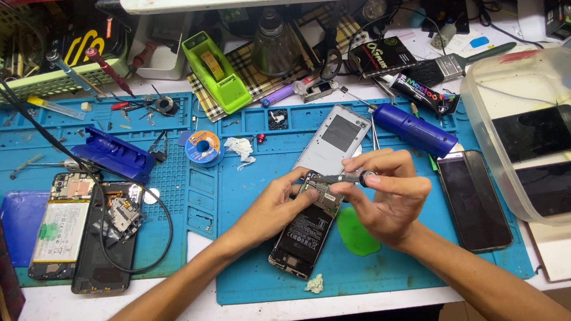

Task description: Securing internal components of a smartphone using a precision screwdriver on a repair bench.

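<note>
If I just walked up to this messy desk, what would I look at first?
Probably the two hands in the middle: the left hand steadies an opened phone on the blue mat, and the right hand holds a small screwdriver over it. Next, the bright green tape dispenser at the back, and another taken-apart phone at the left.

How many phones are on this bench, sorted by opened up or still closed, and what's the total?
Opened phones, insides showing: 3, the one under the hands, and two at the left.
Closed phones, dark screens up: 3, one on the blue mat, two in the clear tub.
Total: 6.
</note>
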